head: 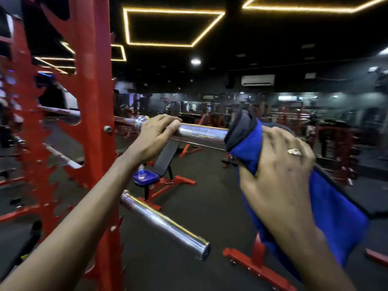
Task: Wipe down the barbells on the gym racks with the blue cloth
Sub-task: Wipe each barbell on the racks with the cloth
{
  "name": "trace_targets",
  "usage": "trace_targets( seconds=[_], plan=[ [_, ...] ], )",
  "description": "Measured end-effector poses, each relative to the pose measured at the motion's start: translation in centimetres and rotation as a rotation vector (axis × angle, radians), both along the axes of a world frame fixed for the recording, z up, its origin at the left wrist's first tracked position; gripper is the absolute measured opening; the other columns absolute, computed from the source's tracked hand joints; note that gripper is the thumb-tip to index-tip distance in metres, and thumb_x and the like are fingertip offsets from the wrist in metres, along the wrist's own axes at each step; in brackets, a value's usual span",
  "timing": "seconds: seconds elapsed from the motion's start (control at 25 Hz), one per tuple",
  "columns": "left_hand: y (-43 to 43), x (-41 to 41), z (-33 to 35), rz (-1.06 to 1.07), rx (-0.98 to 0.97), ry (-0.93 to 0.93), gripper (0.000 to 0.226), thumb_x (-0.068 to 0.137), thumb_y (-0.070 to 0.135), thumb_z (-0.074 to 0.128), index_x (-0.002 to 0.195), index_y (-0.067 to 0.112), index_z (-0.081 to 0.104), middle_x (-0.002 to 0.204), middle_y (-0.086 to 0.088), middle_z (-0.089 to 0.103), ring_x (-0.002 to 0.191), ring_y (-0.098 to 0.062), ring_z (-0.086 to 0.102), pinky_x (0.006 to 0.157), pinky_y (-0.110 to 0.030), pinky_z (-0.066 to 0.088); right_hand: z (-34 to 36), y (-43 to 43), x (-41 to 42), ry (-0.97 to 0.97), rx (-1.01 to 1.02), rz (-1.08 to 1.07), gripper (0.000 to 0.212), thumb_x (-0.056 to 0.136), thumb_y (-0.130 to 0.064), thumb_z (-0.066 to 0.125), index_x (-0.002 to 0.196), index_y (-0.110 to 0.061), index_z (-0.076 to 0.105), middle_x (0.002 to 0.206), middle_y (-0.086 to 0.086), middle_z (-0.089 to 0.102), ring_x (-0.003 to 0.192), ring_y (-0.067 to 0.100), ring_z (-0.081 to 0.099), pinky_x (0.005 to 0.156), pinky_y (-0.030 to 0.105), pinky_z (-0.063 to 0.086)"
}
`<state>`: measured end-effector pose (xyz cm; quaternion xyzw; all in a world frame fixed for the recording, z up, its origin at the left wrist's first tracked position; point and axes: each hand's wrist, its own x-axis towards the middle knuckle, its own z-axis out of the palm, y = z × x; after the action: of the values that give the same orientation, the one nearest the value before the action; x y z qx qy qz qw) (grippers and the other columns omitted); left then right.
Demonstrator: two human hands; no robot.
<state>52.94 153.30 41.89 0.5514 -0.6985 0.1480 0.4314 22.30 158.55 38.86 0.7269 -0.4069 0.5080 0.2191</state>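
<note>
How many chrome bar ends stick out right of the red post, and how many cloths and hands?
Bar ends: 2, upper bar end, lower bar end
Cloths: 1, cloth
Hands: 2, left hand, right hand
Total: 5

Rack upright [94,80] left, barbell [199,131] jutting right — left hand [156,133] on it, cloth [247,148] (under right hand [279,171]) further right.

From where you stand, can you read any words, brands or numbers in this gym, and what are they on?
Nothing here can be read.
Bottle: label too small and blurred.
Air conditioner on the far wall: any brand mark is too small.
Lit panel on the far wall: blurred, unreadable.
Barbell and blue cloth: no markings show.
</note>
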Motion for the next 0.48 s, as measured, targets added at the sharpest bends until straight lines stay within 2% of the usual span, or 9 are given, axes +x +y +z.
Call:
trace_targets(
  seconds=[0.08,0.24,0.4,0.48],
  plan=[
    [-0.8,2.9,0.6,0.009,0.036,-0.033,0.051,0.104,0.042,0.029,0.129,0.016,0.065,0.126,-0.003,0.064,0.126,-0.021,0.054,0.111,-0.052,0.035,0.5,-0.2,2.9,0.071,0.002,-0.14,0.057,0.08,-0.035,0.071,0.129,-0.009,0.061,0.129,0.008,0.064,0.129,0.032,0.055,0.117,0.048,0.028],
    [-2.0,6.7,0.1,0.044,-0.015,-0.111,0.052,0.104,0.041,0.025,0.131,0.017,0.063,0.129,-0.002,0.064,0.128,-0.023,0.053,0.112,-0.05,0.033,2.0,-2.1,9.3,0.185,0.028,-0.284,0.069,0.079,-0.047,0.069,0.135,-0.01,0.058,0.135,0.007,0.062,0.123,0.032,0.056,0.108,0.045,0.03],
    [-2.8,7.4,-1.0,0.092,-0.095,-0.153,0.054,0.104,0.044,0.022,0.134,0.021,0.06,0.129,-0.001,0.062,0.128,-0.021,0.05,0.11,-0.035,0.021,1.8,-3.2,13.5,0.3,0.045,-0.236,0.073,0.082,-0.043,0.067,0.145,-0.011,0.048,0.145,0.006,0.054,0.131,0.03,0.051,0.111,0.044,0.03],
    [-2.9,8.1,-1.0,0.109,-0.104,-0.187,0.054,0.104,0.047,0.019,0.135,0.027,0.058,0.132,0.002,0.06,0.132,-0.017,0.043,0.109,-0.031,0.016,1.9,-3.3,11.5,0.263,0.01,-0.196,0.07,0.077,-0.039,0.07,0.141,-0.014,0.054,0.142,0.004,0.059,0.128,0.028,0.055,0.109,0.043,0.031]
  ],
)
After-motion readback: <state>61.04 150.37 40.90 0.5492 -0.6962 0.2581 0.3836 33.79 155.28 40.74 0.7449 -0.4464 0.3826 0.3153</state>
